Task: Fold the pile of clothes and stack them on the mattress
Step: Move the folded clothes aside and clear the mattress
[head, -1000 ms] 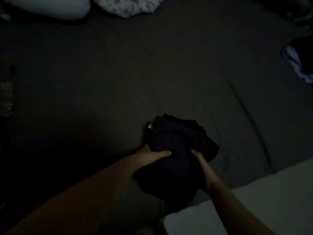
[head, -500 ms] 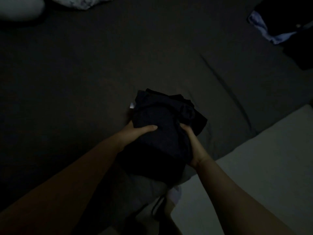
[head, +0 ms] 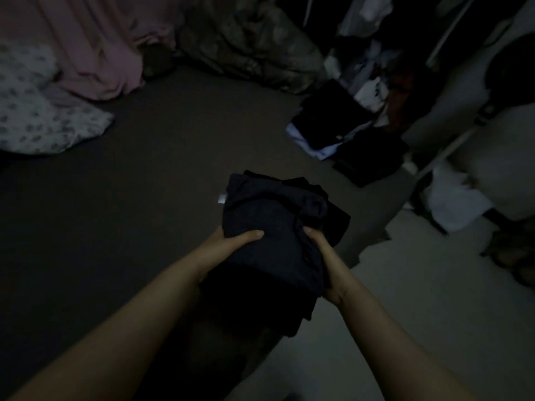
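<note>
Dark grey sheeted mattress (head: 144, 227), dim light. View has swung up and right since a second ago: stack of dark folded clothes (head: 347, 140) now ahead, likely the drop spot. Folded dark navy garment (head: 272, 227) held above the mattress between left hand (head: 231, 244) and right hand (head: 324, 256), fingers closed around its sides.

open dark mattress (head: 162, 180) ahead; folded stack (head: 347, 134) far right, patterned pillow (head: 37, 120) far left
</note>
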Tool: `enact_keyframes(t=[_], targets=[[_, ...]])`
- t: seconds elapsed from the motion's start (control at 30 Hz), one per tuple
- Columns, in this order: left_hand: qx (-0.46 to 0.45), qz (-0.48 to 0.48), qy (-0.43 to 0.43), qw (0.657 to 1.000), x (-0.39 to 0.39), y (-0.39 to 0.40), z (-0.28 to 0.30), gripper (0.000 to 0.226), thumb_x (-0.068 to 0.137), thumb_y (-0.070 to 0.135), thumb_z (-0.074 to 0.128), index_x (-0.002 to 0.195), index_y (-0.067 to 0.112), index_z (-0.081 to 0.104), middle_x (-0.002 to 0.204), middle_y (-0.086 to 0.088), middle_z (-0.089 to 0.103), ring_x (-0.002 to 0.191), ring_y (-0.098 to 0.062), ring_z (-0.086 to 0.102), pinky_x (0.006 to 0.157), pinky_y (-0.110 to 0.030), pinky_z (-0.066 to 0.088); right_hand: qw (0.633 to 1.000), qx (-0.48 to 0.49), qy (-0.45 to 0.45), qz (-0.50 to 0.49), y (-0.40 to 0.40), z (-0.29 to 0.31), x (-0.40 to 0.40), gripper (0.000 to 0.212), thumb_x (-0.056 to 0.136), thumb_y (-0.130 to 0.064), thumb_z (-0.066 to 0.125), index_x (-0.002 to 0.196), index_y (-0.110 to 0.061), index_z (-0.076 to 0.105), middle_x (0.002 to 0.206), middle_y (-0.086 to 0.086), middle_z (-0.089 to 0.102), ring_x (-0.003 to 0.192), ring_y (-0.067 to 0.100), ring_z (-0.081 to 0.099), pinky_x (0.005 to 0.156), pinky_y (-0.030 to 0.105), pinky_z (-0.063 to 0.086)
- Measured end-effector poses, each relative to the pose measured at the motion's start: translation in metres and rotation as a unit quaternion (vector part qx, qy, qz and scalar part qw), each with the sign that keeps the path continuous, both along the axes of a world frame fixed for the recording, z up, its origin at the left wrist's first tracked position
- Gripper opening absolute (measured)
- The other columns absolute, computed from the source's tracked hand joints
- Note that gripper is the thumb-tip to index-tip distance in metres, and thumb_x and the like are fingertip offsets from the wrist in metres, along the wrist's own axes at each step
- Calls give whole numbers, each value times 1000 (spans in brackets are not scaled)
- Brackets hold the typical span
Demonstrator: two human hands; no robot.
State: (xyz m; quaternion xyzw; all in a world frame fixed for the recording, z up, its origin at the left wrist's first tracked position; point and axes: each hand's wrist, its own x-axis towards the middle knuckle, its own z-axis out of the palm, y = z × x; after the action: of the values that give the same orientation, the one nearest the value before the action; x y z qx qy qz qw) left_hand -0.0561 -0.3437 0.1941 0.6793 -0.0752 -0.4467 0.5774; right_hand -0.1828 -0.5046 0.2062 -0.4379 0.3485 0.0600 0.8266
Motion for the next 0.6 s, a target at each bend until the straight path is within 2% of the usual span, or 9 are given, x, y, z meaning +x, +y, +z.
enact_keyframes(t=[0.07,0.13,0.2,0.27,0.33,0.43,0.53,0.6], targets=[[-7,-6,1,1000,-20,-48,18,69,74,41,72,132,32,37,117,11,56,101,-7,57,78,-19,47,1000,0,-7,-15,-44,22,-22,36,92,-41,48,113,-18,64,104,4,72,93,20,69,81,31,52],[-11,-17,7,1000,-34,-89,33,65,73,42,73,127,33,39,113,12,57,101,-9,58,79,-21,48,999,0,-12,-32,-81,39,-41,34,92,-39,48,110,-16,65,101,5,73,89,19,70,77,30,52],[-18,-42,6,999,-40,-128,48,72,69,45,79,129,30,43,117,9,59,104,-13,60,85,-26,50,998,-5,-13,-63,-114,50,-56,38,91,-39,49,116,-15,64,106,6,72,95,21,68,81,31,51],[-20,-75,3,997,-39,-165,61,84,59,52,82,131,30,45,120,8,61,106,-15,62,91,-32,50,995,-3,-21,-94,-142,60,-67,38,92,-40,49,118,-17,63,110,6,70,102,23,66,91,36,50],[-21,-105,-9,994,-35,-199,75,80,61,51,81,130,31,45,119,8,61,106,-15,62,90,-31,50,993,13,-32,-116,-166,69,-71,36,93,-42,47,115,-20,65,111,6,70,104,24,65,97,39,47],[-19,-132,-13,991,-27,-243,85,70,69,44,77,129,30,44,120,7,60,106,-15,61,84,-28,51,989,24,-40,-143,-200,72,-68,34,94,-38,47,114,-17,66,111,7,70,103,25,65,95,39,48],[-12,-133,-15,991,-12,-276,84,87,52,55,83,127,31,46,119,7,62,106,-15,62,85,-28,51,989,28,-40,-141,-235,62,-53,34,93,-39,48,112,-18,66,110,7,70,103,26,66,96,41,48],[-2,-123,-14,992,-1,-295,80,86,52,56,83,125,32,46,118,9,61,106,-14,61,86,-27,49,991,52,-34,-120,-258,58,-41,34,94,-39,46,107,-16,67,107,10,71,100,29,64,94,42,48]])
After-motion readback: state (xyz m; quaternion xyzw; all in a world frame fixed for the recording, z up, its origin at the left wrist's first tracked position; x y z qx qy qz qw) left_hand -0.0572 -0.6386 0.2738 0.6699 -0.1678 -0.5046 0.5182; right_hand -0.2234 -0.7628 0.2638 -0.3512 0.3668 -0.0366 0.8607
